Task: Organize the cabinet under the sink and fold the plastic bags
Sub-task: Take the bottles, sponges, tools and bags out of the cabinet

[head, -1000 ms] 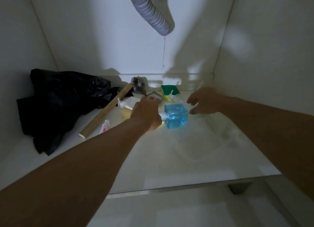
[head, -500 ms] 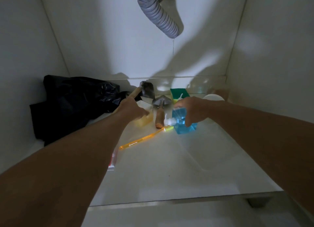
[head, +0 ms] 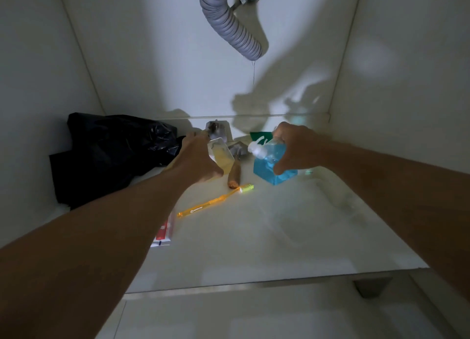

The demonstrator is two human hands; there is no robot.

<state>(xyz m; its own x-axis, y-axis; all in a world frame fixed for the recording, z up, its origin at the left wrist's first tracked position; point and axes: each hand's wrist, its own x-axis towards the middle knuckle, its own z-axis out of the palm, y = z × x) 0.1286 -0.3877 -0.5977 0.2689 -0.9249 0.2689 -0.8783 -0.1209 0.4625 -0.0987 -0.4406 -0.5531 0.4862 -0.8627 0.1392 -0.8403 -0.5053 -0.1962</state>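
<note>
Both hands were busy at the far middle of the cabinet floor (head: 254, 237). Right hand (head: 295, 148) had its grip curled round the blue soap bottle (head: 269, 166), tilted with its white pump pointing left. Left hand (head: 201, 160) gripped a yellowish bottle (head: 221, 155) just left of it; how its fingers lay was partly hidden. Between the two lay a wooden-handled tool (head: 235, 172), its long axis running near to far. An orange toothbrush (head: 216, 201) slanted just nearer, and a small tube (head: 164, 232) lay nearer still. The black plastic bags (head: 112, 155) sat crumpled in the far left corner, closest to the left hand. Open floor lay right and near; the grey drain hose (head: 229, 26) hung overhead.
</note>
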